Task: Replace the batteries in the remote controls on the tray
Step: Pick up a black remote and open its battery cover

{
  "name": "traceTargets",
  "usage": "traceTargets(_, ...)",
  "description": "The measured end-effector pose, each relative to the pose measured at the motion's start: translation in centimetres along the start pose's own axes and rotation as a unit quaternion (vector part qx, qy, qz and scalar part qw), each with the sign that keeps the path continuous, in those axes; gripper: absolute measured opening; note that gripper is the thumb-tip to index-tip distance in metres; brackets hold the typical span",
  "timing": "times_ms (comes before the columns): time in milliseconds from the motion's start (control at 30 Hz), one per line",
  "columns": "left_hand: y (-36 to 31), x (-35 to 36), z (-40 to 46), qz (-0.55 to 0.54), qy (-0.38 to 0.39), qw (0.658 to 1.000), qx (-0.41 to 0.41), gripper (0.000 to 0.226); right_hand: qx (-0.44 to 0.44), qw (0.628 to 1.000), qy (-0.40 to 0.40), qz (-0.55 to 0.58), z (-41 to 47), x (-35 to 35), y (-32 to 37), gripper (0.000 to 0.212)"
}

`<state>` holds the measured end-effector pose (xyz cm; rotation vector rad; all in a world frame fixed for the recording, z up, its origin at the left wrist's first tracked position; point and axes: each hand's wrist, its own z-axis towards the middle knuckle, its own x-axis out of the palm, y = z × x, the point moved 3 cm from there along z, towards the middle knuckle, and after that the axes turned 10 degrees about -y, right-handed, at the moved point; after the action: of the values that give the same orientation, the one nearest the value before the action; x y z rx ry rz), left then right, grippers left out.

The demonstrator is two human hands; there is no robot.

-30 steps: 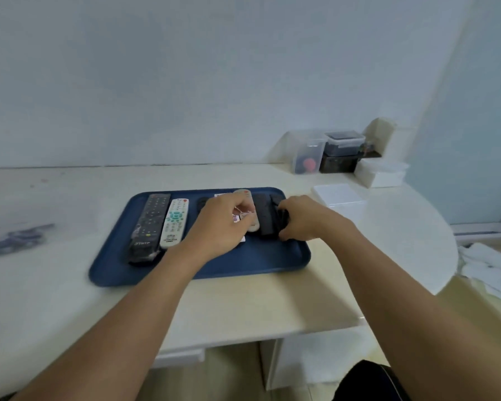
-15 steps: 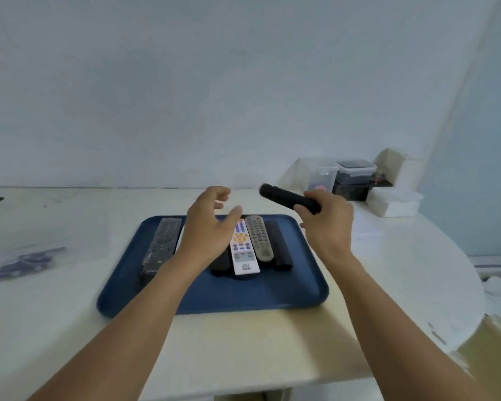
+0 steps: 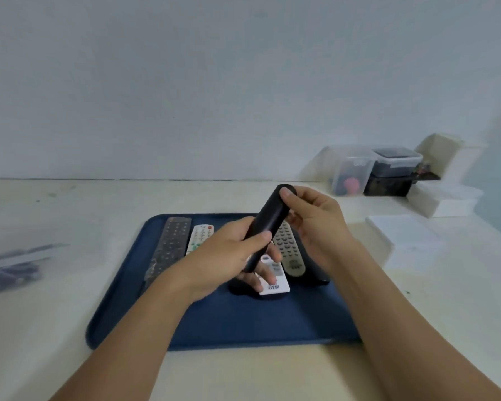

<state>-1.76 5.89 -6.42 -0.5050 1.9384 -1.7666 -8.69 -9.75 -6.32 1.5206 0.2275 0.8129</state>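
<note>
Both hands now hold the black remote (image 3: 268, 227) lifted above the blue tray (image 3: 272, 322): the left hand (image 3: 229, 256) wraps its lower end, thumb across the top, and the right hand (image 3: 315, 224) pinches its far end with the thumb on the tip. Half a second ago only the right hand carried it and the left hung spread over the tray, so the pick-up is done and opening the battery cover looks to be next; its plain back faces the camera. Beneath it on the tray lie a white remote (image 3: 274, 282), a grey remote (image 3: 288, 250), a white-and-green remote (image 3: 198, 237) and a dark wrapped remote (image 3: 169, 250). No brand or label is sharp enough to read.
</note>
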Motion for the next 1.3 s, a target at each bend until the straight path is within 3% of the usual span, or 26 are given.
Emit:
traceTargets(200,1.1,0.0,0.3,0.078,-0.059,0.992,0.076,0.015,-0.051,0.994,-0.025,-0.089,-1.3,-0.7,-0.4,0.011)
traceTargets(333,1.5,0.1,0.2,0.089,-0.072,0.992,0.06,0.014,-0.07,0.989,-0.016,-0.128,-1.6,-1.2,-0.3,0.013)
traceTargets(500,1.6,-0.2,0.0,0.105,-0.097,0.985,0.098,0.014,-0.182,0.956,0.009,-0.228,-1.7,-1.1,-0.1,0.017)
traceTargets(700,2.1,-0.4,0.3,0.109,-0.099,0.983,0.109,0.016,-0.172,0.967,0.011,-0.186,-1.2,-1.5,-0.5,0.02)
traceTargets(1300,1.4,0.3,0.2,0.104,-0.131,0.977,0.131,0.022,-0.225,0.947,-0.003,-0.23,-2.3,-2.1,0.8,0.015)
